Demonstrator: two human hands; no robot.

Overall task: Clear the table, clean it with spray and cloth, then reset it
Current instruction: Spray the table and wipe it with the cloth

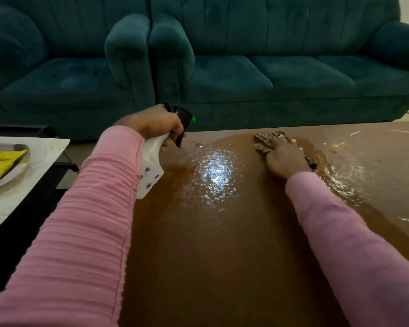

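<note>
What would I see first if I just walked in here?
The big shiny wet patch in the middle of the brown table grabs the eye. Left of it the left hand grips a white spray bottle; near the far edge the right hand presses a cloth. Dark green sofas stand behind.

Dim indoor shot, warm cast, soft overall.
Overhead light mirrored as white glare patch on wet table [198, 256]; smaller glints at right. Sofa [269, 43] dark, little detail. Wide-angle bending at edges, far table rim bowed. Sleeves [80, 232] at bottom slightly blurred; mild noise throughout.
</note>
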